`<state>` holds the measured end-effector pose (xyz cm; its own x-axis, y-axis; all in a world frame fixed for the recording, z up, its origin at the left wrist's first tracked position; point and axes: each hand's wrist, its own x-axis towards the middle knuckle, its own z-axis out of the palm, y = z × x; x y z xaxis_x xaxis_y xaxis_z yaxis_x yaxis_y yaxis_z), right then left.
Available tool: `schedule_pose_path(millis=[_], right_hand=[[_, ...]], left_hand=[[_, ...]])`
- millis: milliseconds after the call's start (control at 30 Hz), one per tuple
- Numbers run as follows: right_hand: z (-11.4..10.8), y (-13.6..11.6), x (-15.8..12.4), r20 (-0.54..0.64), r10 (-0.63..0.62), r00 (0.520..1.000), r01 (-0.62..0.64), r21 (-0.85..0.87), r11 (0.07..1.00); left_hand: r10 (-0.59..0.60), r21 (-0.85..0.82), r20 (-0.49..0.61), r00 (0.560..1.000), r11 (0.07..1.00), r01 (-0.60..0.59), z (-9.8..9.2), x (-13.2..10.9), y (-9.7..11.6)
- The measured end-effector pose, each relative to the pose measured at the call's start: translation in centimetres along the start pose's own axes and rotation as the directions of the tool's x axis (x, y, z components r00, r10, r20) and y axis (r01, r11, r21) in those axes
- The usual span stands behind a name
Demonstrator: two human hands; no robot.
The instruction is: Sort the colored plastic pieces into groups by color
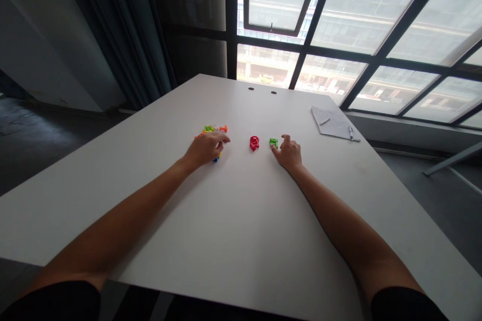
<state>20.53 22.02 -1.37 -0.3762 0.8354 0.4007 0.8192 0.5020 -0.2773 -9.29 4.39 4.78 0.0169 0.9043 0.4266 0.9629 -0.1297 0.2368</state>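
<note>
Left hand (206,148) cupped low over the heap of plastic pieces (209,129), grip hard to judge from here; right hand (288,154) open, its fingers just beside the green piece (273,143), which a careless brush could nudge toward the red piece (254,143).

I work from a single feed: the camera worn on the person's head, looking forward and down across the worktop (248,105) from close above it. The left forearm (120,225) and right forearm (339,225) enter from the lower corners, the left fingers (222,136) and right fingers (286,137) sit near mid-frame, and the view runs past the far edge to the window wall (376,25).
</note>
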Motion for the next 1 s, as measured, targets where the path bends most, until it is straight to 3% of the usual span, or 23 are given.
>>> schedule_pose_path(millis=[133,267,467,667,833,900,1000], right_hand=[[0.0,0.0,-0.2,-0.062,-0.031,0.998,0.034,0.052,0.998],[0.0,0.2,-0.4,-0.092,-0.064,0.994,0.073,0.092,0.993],[-0.2,0.3,-0.6,-0.122,-0.092,0.988,0.108,0.134,0.985],[-0.7,-0.5,-0.9,-0.154,-0.133,0.979,0.158,0.164,0.974],[-0.9,-1.1,-1.1,-0.184,-0.186,0.965,0.22,0.189,0.957],[-1.0,-1.5,-1.4,-0.182,-0.224,0.957,0.261,0.211,0.942],[-1.2,-2.5,-2.1,-0.145,-0.343,0.928,0.37,0.265,0.89]], left_hand=[[-0.151,0.103,0.192,0.97,0.986,0.133,-2.8,0.6,-4.0],[-0.161,0.099,0.341,0.926,0.986,0.135,-2.7,0.2,-5.6],[-0.137,0.1,0.365,0.921,0.989,0.108,-1.3,0.2,-5.3],[-0.055,0.111,0.357,0.932,0.994,0.016,-1.2,0.4,-5.5],[-0.028,0.132,0.178,0.984,0.991,0.004,-1.9,0.7,-3.8],[-0.012,0.09,0.103,0.995,0.996,0.003,-1.9,0.7,-1.9],[0.053,-0.036,0.092,0.994,0.998,-0.05,-1.1,0.3,1.4]])
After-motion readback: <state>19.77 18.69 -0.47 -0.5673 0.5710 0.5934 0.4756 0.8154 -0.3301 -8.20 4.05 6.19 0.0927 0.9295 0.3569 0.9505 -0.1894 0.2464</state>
